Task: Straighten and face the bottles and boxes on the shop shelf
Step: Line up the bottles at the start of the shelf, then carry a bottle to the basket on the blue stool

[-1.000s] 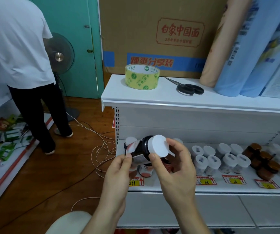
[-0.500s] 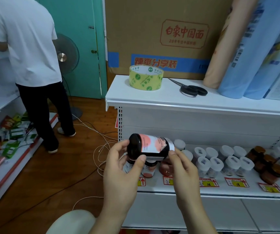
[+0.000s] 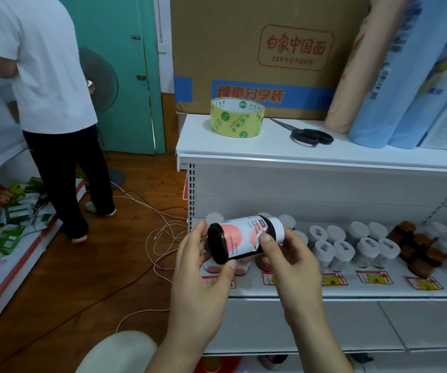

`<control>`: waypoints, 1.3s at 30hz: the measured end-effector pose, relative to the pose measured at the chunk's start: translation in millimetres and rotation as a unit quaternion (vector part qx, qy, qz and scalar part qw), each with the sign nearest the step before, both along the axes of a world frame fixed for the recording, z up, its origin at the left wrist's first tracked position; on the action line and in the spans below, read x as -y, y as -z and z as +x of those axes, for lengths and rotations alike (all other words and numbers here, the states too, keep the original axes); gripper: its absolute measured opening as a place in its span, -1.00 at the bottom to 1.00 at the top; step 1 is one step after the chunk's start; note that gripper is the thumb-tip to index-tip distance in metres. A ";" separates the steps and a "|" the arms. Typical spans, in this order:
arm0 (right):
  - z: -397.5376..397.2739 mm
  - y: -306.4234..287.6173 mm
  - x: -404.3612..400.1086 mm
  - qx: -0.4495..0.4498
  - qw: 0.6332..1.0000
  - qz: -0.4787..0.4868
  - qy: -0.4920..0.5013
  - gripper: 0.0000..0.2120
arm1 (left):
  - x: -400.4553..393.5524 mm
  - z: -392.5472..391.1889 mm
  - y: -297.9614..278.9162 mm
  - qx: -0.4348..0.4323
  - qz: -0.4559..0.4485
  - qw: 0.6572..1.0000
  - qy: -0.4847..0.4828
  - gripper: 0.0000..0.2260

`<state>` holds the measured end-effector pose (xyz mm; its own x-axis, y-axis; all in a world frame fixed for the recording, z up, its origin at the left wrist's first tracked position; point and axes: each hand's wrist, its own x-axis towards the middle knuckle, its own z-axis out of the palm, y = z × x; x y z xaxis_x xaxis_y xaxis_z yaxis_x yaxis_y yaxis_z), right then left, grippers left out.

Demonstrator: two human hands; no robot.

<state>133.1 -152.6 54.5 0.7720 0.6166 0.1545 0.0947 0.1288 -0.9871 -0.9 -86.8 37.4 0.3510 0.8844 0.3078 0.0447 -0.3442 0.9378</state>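
Rotated since a second ago, the dark bottle [image 3: 245,239] now lies on its side with its black base turned toward the camera and its white cap pointing right; earlier the cap faced the viewer. Left hand [image 3: 203,275] grips the base end, thumb curled under the rim and fingers wrapped round the far side. Right hand [image 3: 291,267] holds the cap end, its thumb pressed on the peach-and-white label where a corner appears lifted. Both grips are closed on the bottle, which is held in the air just in front of the lower shelf [image 3: 297,290], clear of its surface. Behind the hands, several similar bottles [image 3: 240,265] stand at the left end of that shelf, partly hidden. Further right stand white-capped clear jars [image 3: 351,247] in two rows, then brown jars [image 3: 416,249] with amber lids. Red and yellow price tags [image 3: 373,277] line the shelf's front edge. On the top shelf [image 3: 271,149] sit a roll of yellow-green tape [image 3: 237,121] and black-handled scissors [image 3: 307,134], well apart. Behind them stands a large cardboard carton [image 3: 257,55], with a tan roll and blue rolls [image 3: 394,84] leaning at the right. To the left, a person in a white shirt [image 3: 39,65] stands facing away on the wooden floor [image 3: 82,278], where pale cables [image 3: 160,232] trail, near a fan [image 3: 99,82] and a green door [image 3: 125,63].
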 end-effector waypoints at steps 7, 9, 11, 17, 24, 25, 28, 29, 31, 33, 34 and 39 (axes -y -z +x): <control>2.7 -16.8 31.2 0.099 0.993 -0.042 0.055 -0.58 | 8.2 16.7 16.4 -0.030 0.002 0.995 0.092 -0.29; 9.3 -20.3 50.7 0.126 0.989 -0.028 0.078 -0.58 | 17.0 27.9 20.2 -0.032 -0.003 0.993 0.116 -0.32; 19.6 -23.4 74.4 0.128 0.987 -0.013 0.097 -0.66 | 32.2 41.2 20.7 -0.038 -0.015 0.988 0.148 -0.38; 67.1 -31.6 167.7 0.118 0.981 -0.041 0.148 -0.70 | 99.3 100.0 16.9 -0.072 -0.007 0.963 0.260 -0.48; 129.1 -41.7 321.4 0.204 0.940 -0.084 0.259 -0.72 | 235.3 204.2 9.1 -0.105 0.040 0.917 0.383 -0.53; 138.5 -41.0 345.3 0.228 0.929 -0.090 0.279 -0.71 | 258.4 220.0 10.2 -0.106 0.057 0.910 0.396 -0.54; 164.7 -38.5 414.6 0.288 0.891 -0.111 0.332 -0.71 | 324.0 266.7 14.0 -0.110 0.098 0.889 0.434 -0.54; 172.9 -37.3 437.1 0.301 0.879 -0.123 0.350 -0.73 | 344.6 281.3 14.3 -0.115 0.105 0.880 0.448 -0.52; 188.9 -34.0 480.0 0.311 0.858 -0.150 0.380 -0.73 | 384.5 310.1 13.8 -0.115 0.122 0.861 0.480 -0.47; 205.4 -30.0 521.0 0.309 0.842 -0.180 0.403 -0.71 | 424.0 340.2 15.1 -0.123 0.133 0.836 0.518 -0.45; 214.2 -27.5 541.0 0.305 0.835 -0.193 0.416 -0.70 | 443.4 355.8 17.6 -0.124 0.138 0.824 0.535 -0.46; 265.1 -14.0 638.7 0.267 0.806 -0.265 0.458 -0.67 | 539.1 434.3 28.5 -0.136 0.167 0.770 0.600 -0.54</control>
<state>398.2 -791.3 68.5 0.8514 -0.0842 0.5177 0.3400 -0.6629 -0.6671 433.4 -625.9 8.9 0.9458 -0.2403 0.2183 -0.3144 -0.5109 0.8001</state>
